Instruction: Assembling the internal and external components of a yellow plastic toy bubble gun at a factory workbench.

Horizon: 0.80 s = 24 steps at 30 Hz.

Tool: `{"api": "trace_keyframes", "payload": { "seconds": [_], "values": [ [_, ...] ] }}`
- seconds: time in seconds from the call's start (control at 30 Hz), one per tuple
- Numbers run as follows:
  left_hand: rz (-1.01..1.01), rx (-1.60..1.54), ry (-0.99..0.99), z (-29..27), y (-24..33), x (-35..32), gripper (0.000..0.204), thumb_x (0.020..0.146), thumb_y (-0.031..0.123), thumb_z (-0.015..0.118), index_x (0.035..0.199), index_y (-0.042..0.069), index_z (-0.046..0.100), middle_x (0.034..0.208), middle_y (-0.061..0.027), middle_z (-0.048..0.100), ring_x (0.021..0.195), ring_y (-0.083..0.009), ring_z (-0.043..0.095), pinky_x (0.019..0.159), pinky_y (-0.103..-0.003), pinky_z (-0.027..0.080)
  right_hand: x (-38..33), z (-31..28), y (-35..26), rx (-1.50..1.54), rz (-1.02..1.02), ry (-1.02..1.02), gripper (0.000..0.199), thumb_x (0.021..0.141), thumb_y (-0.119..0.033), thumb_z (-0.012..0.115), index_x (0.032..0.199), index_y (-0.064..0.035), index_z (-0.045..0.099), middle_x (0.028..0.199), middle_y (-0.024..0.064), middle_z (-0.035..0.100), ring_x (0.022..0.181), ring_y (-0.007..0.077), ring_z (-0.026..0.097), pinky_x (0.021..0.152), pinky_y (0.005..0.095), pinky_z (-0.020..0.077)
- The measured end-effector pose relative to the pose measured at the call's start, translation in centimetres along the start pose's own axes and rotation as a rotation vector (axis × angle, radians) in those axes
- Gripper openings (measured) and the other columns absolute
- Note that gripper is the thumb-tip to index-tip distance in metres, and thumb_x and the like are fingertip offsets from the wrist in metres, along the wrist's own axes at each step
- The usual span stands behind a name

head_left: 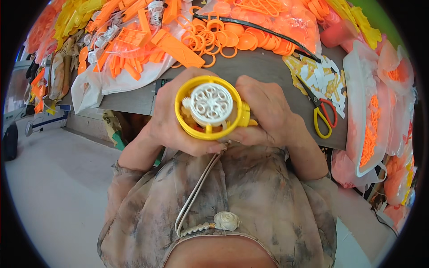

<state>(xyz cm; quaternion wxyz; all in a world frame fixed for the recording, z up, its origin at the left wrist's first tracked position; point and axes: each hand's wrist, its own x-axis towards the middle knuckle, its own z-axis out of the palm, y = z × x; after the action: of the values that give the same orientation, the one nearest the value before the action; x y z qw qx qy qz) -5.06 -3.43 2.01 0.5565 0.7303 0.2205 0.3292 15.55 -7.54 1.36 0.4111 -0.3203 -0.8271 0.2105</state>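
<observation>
Close in front of my chest is a round yellow plastic housing (180,123), its open face turned up. Inside it sit a white disc (211,103) with a ring of round holes and, left of that, a small white gear (186,102). My left hand (166,117) wraps round the housing's left side, with the thumb under its near rim. My right hand (270,109) is closed against the right side, fingers curled, thumb by a yellow tab (253,122) that sticks out there. The housing's underside is hidden.
Orange rings (203,40), orange parts and clear bags crowd the back of the grey table (250,67). To the right lie scissors (318,105), white and yellow small pieces (319,73), and a translucent bin (353,111) holding orange parts. A white bag (87,91) hangs over the left edge.
</observation>
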Motion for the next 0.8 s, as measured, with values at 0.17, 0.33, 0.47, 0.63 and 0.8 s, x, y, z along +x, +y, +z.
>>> {"api": "trace_keyframes", "payload": {
  "seconds": [0.17, 0.33, 0.47, 0.63, 0.8],
  "values": [
    [-0.139, -0.201, 0.155, 0.0, -1.1, -0.2, 0.076, 0.046, 0.029, 0.08, 0.109, -0.003, 0.052, 0.099, -0.0096, 0.06, 0.089, -0.0185, 0.059, 0.081, -0.031, 0.046, 0.6, -0.6, 0.2, 0.046, 0.174, -0.12, 0.053, 0.079, -0.045, 0.063, 0.098, 0.002, 0.048, 0.08, 0.0119, 0.049, 0.069, 0.0255, 0.053, 0.058, 0.0335, 0.0417],
    [-0.175, -0.583, 0.301, -0.9, -2.0, -0.9, 0.078, 0.05, 0.023, 0.076, 0.117, -0.004, 0.047, 0.106, -0.0153, 0.059, 0.093, -0.0253, 0.061, 0.084, -0.037, 0.049, 0.2, -2.2, -0.5, 0.108, 0.28, 0.063, 0.063, 0.081, -0.051, 0.058, 0.111, 0.0035, 0.047, 0.094, 0.0122, 0.054, 0.086, 0.0212, 0.054, 0.073, 0.0319, 0.0437],
    [-0.148, -0.585, 0.305, -1.8, -2.1, -1.0, 0.084, 0.055, 0.036, 0.069, 0.125, -0.001, 0.04, 0.102, -0.0218, 0.055, 0.091, -0.034, 0.059, 0.078, -0.042, 0.052, -2.2, -2.0, -0.7, 0.089, 0.307, 0.067, 0.064, 0.083, -0.052, 0.056, 0.113, 0.0041, 0.048, 0.099, 0.0142, 0.055, 0.088, 0.0226, 0.054, 0.077, 0.0325, 0.0441],
    [-0.194, -0.601, 0.34, -1.6, -1.9, -0.5, 0.083, 0.055, 0.038, 0.068, 0.123, -0.002, 0.043, 0.102, -0.0212, 0.055, 0.09, -0.0326, 0.058, 0.078, -0.041, 0.051, -3.2, -0.2, -1.3, -0.066, 0.158, 0.203, 0.055, 0.081, -0.043, 0.064, 0.108, 0.0033, 0.05, 0.095, 0.0146, 0.055, 0.082, 0.0234, 0.054, 0.074, 0.033, 0.0446],
    [-0.162, -0.584, 0.363, -1.9, -2.2, -0.2, 0.081, 0.057, 0.041, 0.065, 0.121, -0.003, 0.044, 0.102, -0.0205, 0.055, 0.092, -0.0313, 0.057, 0.078, -0.041, 0.051, -3.8, -0.2, -3.2, -0.115, 0.444, 0.21, 0.044, 0.074, -0.025, 0.074, 0.1, 0.0022, 0.05, 0.089, 0.0125, 0.056, 0.073, 0.0185, 0.056, 0.063, 0.028, 0.0455]
  ]
}}
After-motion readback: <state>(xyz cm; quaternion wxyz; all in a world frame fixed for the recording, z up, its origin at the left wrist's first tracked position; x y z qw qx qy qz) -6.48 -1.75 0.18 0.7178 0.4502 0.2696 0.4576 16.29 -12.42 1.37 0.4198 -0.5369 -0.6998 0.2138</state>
